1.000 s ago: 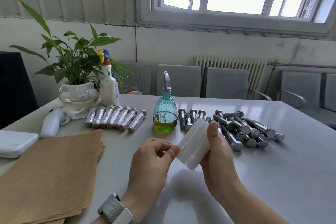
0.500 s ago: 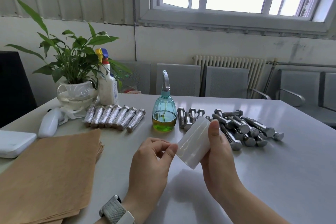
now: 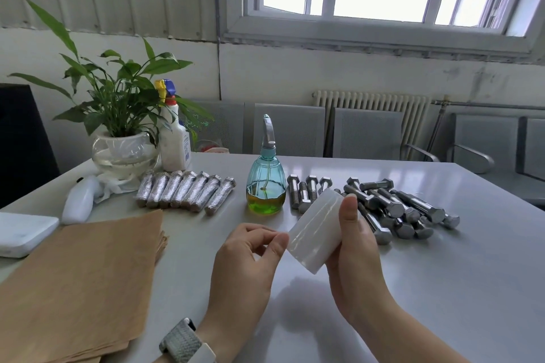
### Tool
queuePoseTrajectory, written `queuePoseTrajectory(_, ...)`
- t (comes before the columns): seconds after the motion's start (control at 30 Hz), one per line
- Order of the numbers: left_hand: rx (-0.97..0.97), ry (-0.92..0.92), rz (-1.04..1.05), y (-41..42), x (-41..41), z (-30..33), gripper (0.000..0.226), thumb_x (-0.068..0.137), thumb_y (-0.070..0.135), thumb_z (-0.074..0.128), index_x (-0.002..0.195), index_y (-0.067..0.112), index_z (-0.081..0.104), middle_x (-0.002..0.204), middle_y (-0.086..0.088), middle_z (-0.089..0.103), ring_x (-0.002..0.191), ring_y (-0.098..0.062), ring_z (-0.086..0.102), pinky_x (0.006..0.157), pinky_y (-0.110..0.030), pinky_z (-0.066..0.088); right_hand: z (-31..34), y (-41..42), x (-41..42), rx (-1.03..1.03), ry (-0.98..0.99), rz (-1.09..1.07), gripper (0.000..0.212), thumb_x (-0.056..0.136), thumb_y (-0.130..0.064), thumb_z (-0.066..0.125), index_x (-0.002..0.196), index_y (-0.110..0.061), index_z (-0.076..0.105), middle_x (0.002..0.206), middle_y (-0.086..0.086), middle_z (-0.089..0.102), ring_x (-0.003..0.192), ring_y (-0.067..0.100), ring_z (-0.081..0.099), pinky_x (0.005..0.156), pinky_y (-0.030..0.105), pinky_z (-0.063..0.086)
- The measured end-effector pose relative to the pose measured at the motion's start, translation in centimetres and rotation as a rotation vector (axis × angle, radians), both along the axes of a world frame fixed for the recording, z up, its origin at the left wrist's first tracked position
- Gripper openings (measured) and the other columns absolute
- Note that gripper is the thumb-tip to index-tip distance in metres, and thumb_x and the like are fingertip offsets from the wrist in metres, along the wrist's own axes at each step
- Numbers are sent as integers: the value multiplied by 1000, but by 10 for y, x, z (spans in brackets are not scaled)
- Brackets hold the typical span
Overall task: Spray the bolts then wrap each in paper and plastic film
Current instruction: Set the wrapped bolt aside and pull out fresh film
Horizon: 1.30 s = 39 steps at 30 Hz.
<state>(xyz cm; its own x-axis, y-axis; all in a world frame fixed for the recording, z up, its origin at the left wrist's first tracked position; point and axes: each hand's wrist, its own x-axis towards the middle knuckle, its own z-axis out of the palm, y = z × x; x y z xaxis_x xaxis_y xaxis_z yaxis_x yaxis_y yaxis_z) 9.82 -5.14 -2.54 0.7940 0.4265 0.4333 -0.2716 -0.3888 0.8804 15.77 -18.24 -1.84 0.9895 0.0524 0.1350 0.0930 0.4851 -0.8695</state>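
Note:
My right hand (image 3: 355, 247) grips a white roll of plastic film (image 3: 315, 230) above the table, thumb across its side. My left hand (image 3: 247, 262) has curled fingers, and its thumb and forefinger pinch at the roll's left edge. Behind the roll lies a pile of bare steel bolts (image 3: 398, 209), with a few more bolts (image 3: 306, 191) in a row beside a blue spray bottle (image 3: 266, 183) holding green liquid. Several wrapped bolts (image 3: 185, 193) lie side by side to the left. A stack of brown paper sheets (image 3: 79, 283) covers the near left of the table.
A potted plant in a glass bowl (image 3: 124, 153) and a white trigger bottle (image 3: 174, 138) stand at the back left. A white handheld device (image 3: 79, 203) and a white box (image 3: 23, 231) lie at the left edge. Grey chairs (image 3: 365, 132) line the table's far side.
The hands and roll stay nearly still; the left thumb and forefinger shift slightly against the roll's edge. The view drifts a little.

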Motion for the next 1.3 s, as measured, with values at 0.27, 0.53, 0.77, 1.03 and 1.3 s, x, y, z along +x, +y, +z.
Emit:
queuePoseTrajectory(0.27, -115, 110, -35, 5, 3, 0, 10, 80, 28, 78, 71, 25, 74, 68, 11, 68, 58, -1, 57, 54, -8, 40, 1, -2, 1, -50, -16, -25, 58, 79, -62, 53, 111, -15, 63, 96, 8, 66, 93, 21, 65, 91, 47, 54)
queuePoseTrajectory(0.53, -754, 389, -379, 12, 9, 6, 20, 59, 25, 81, 72, 11, 76, 71, -6, 67, 59, -12, 64, 50, -25, 51, -1, 0, 3, -147, -68, -7, 98, 48, -86, 70, 118, -18, 61, 100, 6, 68, 97, 22, 66, 89, 45, 56)
queuePoseTrajectory(0.77, -627, 266, -320, 10, 6, 3, 24, 63, 27, 81, 80, 11, 77, 74, -7, 70, 65, -13, 66, 55, -25, 53, -4, 0, 5, -167, -116, -48, 98, 49, -90, 67, 116, -18, 59, 100, 3, 65, 94, 17, 64, 83, 40, 55)
queuePoseTrajectory(1.03, -631, 280, -275, 7, 8, -1, 10, 73, 20, 79, 71, 11, 76, 68, -4, 67, 61, -9, 64, 51, -23, 50, -2, 1, 1, -170, -122, -39, 93, 49, -89, 68, 115, -24, 60, 108, 8, 64, 99, 23, 64, 92, 52, 55)
queuePoseTrajectory(1.3, -452, 390, -286, 12, 15, -5, 17, 92, 26, 64, 88, 11, 70, 74, -1, 56, 50, -9, 47, 49, -21, 43, -2, 1, 2, -179, -96, -30, 100, 48, -88, 69, 120, -20, 58, 106, 4, 65, 100, 21, 65, 87, 45, 56)
